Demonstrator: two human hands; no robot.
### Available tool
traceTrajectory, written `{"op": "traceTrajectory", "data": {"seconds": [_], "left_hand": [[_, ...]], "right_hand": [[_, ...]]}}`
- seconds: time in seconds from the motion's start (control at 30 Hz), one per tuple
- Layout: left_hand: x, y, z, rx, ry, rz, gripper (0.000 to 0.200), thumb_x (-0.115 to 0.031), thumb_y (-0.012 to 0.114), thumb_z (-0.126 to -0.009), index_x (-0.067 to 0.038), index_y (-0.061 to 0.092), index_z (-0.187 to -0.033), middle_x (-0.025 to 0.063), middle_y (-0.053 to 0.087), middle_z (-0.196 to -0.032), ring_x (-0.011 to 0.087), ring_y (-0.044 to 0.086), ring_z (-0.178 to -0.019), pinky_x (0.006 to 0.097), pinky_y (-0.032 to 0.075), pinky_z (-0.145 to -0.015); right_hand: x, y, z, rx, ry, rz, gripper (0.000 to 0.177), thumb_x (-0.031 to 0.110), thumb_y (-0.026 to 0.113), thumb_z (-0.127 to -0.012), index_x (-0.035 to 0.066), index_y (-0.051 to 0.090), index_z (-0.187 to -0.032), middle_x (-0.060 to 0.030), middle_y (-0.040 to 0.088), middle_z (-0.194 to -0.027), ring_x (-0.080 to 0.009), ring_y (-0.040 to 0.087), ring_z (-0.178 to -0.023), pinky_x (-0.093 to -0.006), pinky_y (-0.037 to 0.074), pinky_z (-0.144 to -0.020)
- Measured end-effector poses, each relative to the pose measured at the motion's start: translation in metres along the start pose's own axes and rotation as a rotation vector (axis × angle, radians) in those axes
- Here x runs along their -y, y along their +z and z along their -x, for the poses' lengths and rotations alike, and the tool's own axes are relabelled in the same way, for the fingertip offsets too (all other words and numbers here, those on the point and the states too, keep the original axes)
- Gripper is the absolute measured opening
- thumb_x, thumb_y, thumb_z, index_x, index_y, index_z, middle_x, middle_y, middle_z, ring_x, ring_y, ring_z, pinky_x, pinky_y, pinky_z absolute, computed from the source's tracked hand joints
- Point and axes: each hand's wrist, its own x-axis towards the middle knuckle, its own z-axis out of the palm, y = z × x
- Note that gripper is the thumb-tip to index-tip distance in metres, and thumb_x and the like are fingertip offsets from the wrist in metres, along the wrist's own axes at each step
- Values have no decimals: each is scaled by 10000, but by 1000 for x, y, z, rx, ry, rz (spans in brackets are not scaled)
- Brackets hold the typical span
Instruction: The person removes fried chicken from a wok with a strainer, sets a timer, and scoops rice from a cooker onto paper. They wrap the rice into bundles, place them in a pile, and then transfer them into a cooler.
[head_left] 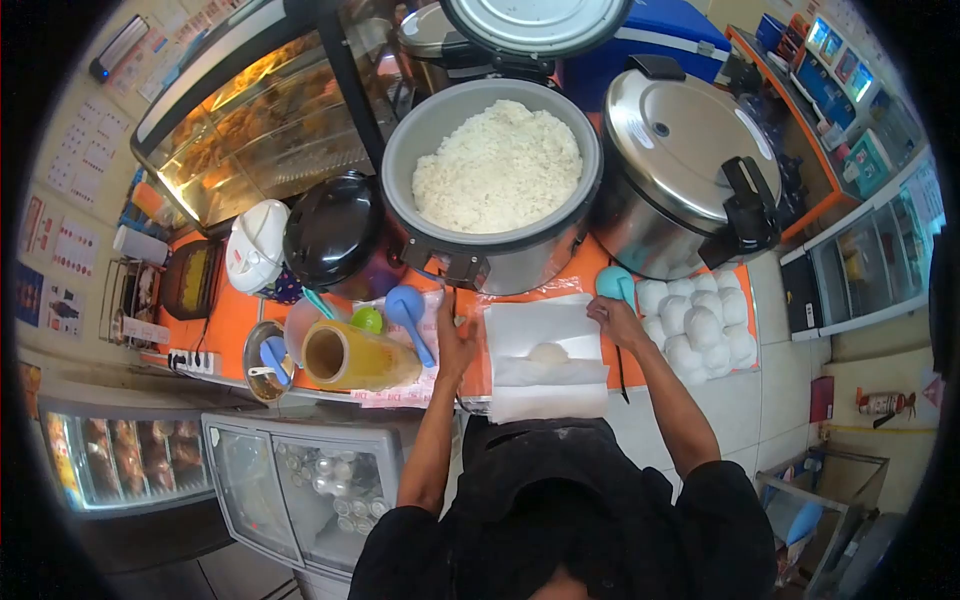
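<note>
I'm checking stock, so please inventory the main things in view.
Open rice cooker: one, grey, centre
Cooked rice: one heap, white, inside
Closed rice cooker: one, silver, right
Lidded pot: one, black, left
Display case: one, black, rear left
Cool box: one, blue, rear
Scoops: two, blue, left
Small scoop: one, teal, right
Plastic roll: one, yellow, left
Bundles: many, white, right
Paper sheets: several, white, front centre
Round mound: one, pale, on paper
Counter: one, orange, beneath
Glass cabinets: two, grey, lower left
Left hand: one, bare, paper's left
Right hand: one, bare, paper's right
</note>
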Motion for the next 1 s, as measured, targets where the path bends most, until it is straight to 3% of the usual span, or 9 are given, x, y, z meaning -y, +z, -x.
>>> {"op": "traceTrajectory", "data": {"seconds": [0.03,0.17,0.23,0.37,0.47,0.57,0.67,0.77,1.0], "left_hand": [[-12,3,1,81,196,-76,537,-129,753,-864,-52,580,-1366,181,540,-1439,361,511,-1332,470,386,-1133],[-59,21,-6,442,385,-355,679,-127,807,-798,-69,540,-1419,135,524,-1476,348,444,-1395,497,280,-1196],[-61,34,-11,538,453,-431,722,-145,809,-796,-82,513,-1452,112,510,-1499,325,419,-1418,494,252,-1208],[-60,48,-17,740,519,-565,291,-111,699,-863,-107,697,-1153,72,684,-1167,248,581,-1213,455,329,-1145],[-68,43,-5,694,598,-550,148,-71,634,-870,-113,718,-985,47,691,-999,223,617,-1099,436,358,-1109],[-62,34,14,681,609,-517,175,-52,599,-864,-114,716,-979,49,683,-1030,222,609,-1097,422,376,-1083],[-59,29,26,706,565,-572,237,-78,715,-763,-127,705,-995,24,676,-1104,248,576,-1198,445,372,-1118],[-73,35,40,560,500,-461,230,-65,690,-776,-113,705,-1000,38,671,-1116,278,578,-1193,458,370,-1114],[-58,43,56,615,568,-471,170,-62,616,-819,-74,713,-958,78,663,-1001,288,627,-1035,406,483,-961]], "right_hand": [[-5,2,1,9,-12,-15,91,43,666,-958,-34,682,-1004,-144,726,-945,-235,689,-899,-349,529,-830],[14,-9,7,69,-10,-122,90,47,672,-958,-34,697,-987,-137,726,-949,-225,687,-882,-340,529,-814],[27,-21,12,187,37,-97,96,48,690,-925,-32,706,-977,-165,728,-958,-292,691,-903,-376,536,-843],[29,-30,21,402,-35,106,178,72,736,-869,-9,705,-1025,-146,716,-1052,-318,657,-1040,-413,490,-959],[49,-31,34,318,-217,296,249,88,743,-848,36,699,-1087,-102,684,-1155,-301,598,-1154,-441,426,-1034],[55,-9,40,292,-269,284,264,98,736,-850,71,692,-1109,-76,651,-1208,-296,569,-1186,-458,393,-1059],[35,16,42,351,-300,363,184,79,672,-875,72,702,-1056,-70,653,-1089,-288,613,-1096,-432,459,-969],[27,31,54,335,-393,419,184,45,615,-869,77,707,-1025,-65,648,-1048,-280,630,-1053,-419,483,-919],[9,38,75,286,-399,461,208,22,576,-845,90,713,-986,-77,608,-1000,-258,618,-1034,-414,476,-904]]}}
